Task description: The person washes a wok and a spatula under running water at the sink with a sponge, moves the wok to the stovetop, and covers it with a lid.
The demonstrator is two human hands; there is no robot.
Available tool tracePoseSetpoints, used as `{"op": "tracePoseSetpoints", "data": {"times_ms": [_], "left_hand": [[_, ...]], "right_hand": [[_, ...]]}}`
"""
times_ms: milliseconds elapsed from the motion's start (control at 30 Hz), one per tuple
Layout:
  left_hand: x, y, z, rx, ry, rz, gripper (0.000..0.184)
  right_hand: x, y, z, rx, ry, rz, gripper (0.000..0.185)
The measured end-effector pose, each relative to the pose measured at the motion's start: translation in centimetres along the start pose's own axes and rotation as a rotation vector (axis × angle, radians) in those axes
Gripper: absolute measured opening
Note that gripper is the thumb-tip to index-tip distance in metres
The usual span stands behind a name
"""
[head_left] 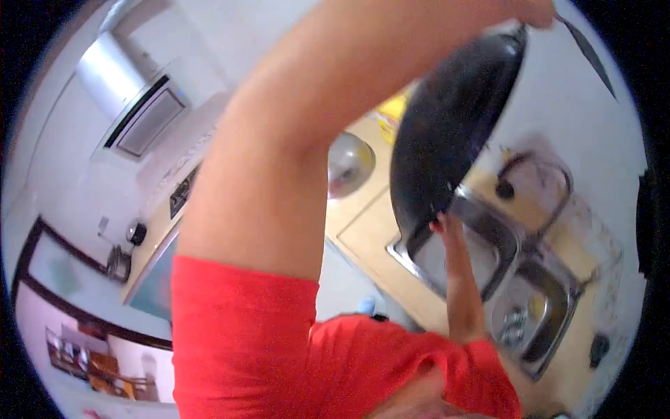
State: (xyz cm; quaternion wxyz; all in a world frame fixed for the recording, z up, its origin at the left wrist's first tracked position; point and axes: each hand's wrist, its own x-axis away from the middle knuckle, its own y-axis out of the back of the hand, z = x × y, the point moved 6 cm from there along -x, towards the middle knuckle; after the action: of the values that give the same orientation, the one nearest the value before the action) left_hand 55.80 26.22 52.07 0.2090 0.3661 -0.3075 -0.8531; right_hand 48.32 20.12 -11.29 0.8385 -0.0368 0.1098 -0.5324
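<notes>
A large black wok [457, 119] is tilted steeply on its side above the left sink basin [433, 262]. My left arm reaches up across the view, and my left hand [536, 12], cut off by the top edge, is closed at the wok's upper end. A dark flat strip [590, 56] sticks out beyond that hand; I cannot tell if it belongs to the handle. Down at the wok's lower end, my right hand [447, 225] is closed on the rim, its fingers small and partly blurred.
A dark curved faucet [558, 181] rises behind the sinks. Shiny items [515, 325] lie in the right basin [558, 314]. On the wooden counter [363, 216] stand a rounded metal lid or bowl [351, 164] and a yellow package [392, 115]. A range hood [146, 112] hangs at left.
</notes>
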Motion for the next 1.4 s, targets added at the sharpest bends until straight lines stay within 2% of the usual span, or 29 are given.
{"op": "tracePoseSetpoints", "data": {"times_ms": [67, 100, 167, 267, 367, 467, 500, 567, 633, 667, 700, 733, 800, 900, 933, 967, 1000, 1033, 1100, 1133, 1267, 1333, 1367, 1400], "left_hand": [[1.5, 0.7, -0.8, 0.121, 0.055, -0.004, 0.026], [1.7, 1.1, -1.0, 0.161, 0.066, -0.007, 0.027], [4.2, 0.4, -0.6, 0.272, 0.125, -0.003, 0.029], [6.1, 0.6, 0.0, 0.299, 0.158, -0.003, 0.033], [9.7, -0.3, -0.9, 0.277, 0.234, 0.057, 0.033], [12.1, 1.6, 3.7, 0.226, 0.280, 0.067, 0.033], [12.9, 1.2, 4.8, 0.283, 0.304, 0.074, 0.033], [17.0, 1.1, 8.3, 0.438, 0.368, 0.081, 0.035], [24.5, 2.6, 13.6, 0.307, 0.390, -0.031, 0.032], [28.9, 3.1, 16.7, 0.231, 0.405, -0.082, 0.031], [34.3, 3.8, 20.0, 0.262, 0.447, -0.145, 0.030], [39.5, 3.6, 23.1, 0.316, 0.510, -0.199, 0.029], [55.5, 5.6, 29.2, 0.432, 0.689, -0.324, 0.027], [77.3, 5.5, 31.8, 0.582, 0.991, -0.476, 0.025], [83.4, 6.5, 31.0, 0.498, 1.120, -0.412, 0.028], [90.0, 3.3, 32.2, 0.458, 1.115, -0.599, 0.028], [93.2, 5.0, 29.5, 0.616, 1.280, -0.550, 0.020], [98.2, 4.1, 29.3, 0.629, 1.293, -0.554, 0.019], [107.5, 2.1, 28.4, 0.715, 1.455, -0.666, 0.018], [110.7, 2.7, 27.5, 0.702, 1.549, -0.699, 0.018], [121.9, 3.7, 26.0, 0.543, 1.829, -0.615, 0.018], [127.6, 3.7, 26.7, 0.520, 1.902, -0.579, 0.022], [130.3, 4.2, 27.4, 0.459, 1.932, -0.510, 0.023], [132.7, 4.8, 28.1, 0.443, 1.912, -0.580, 0.023]], "right_hand": [[0.9, -0.6, 1.2, 0.107, 0.091, 0.022, 0.026], [0.7, -0.6, 0.9, 0.418, 0.270, 0.041, 0.026], [-2.8, -0.3, -7.1, 1.583, 0.690, 0.008, 0.026], [1.6, -3.9, 3.8, 0.992, 0.895, 0.103, 0.042], [5.6, -4.1, 3.2, 0.258, 0.433, 0.101, 0.045], [2.3, -8.7, 2.3, -0.473, 0.024, 0.092, 0.049], [2.9, -8.7, 2.7, 0.435, 0.172, 0.141, 0.034], [4.7, -7.9, 1.1, 0.772, 0.078, 0.061, 0.018], [1.4, -9.5, -3.3, -0.428, -0.274, -0.169, 0.011], [0.2, -9.2, -5.8, -0.370, -0.400, -0.124, 0.006], [2.3, -12.4, -0.8, -0.167, -0.420, -0.166, 0.014], [2.7, -12.7, 0.3, -0.205, -0.364, -0.261, 0.010], [1.3, -15.6, 2.6, -0.019, -0.248, -0.236, 0.010], [-3.1, -18.0, 6.2, 0.034, -0.087, -0.223, 0.014], [-5.5, -18.8, 6.5, -0.052, -0.112, -0.245, 0.019], [-5.8, -22.3, 8.7, -0.104, -0.105, -0.229, 0.020], [-6.4, -26.6, 11.4, -0.156, -0.092, -0.212, 0.021], [-8.1, -29.7, 11.6, -0.164, -0.093, -0.183, 0.021], [-11.4, -35.5, 11.3, -0.168, -0.104, -0.127, 0.022], [-11.4, -40.1, 11.9, -0.105, -0.149, -0.102, 0.019], [-17.3, -52.1, 6.7, -0.072, -0.249, 0.022, 0.012], [-20.9, -58.4, 2.6, -0.127, -0.306, 0.106, 0.012], [-22.4, -62.5, 1.0, -0.163, -0.325, 0.270, 0.012], [-21.5, -67.3, 1.5, -0.130, -0.336, 0.224, 0.012]]}}
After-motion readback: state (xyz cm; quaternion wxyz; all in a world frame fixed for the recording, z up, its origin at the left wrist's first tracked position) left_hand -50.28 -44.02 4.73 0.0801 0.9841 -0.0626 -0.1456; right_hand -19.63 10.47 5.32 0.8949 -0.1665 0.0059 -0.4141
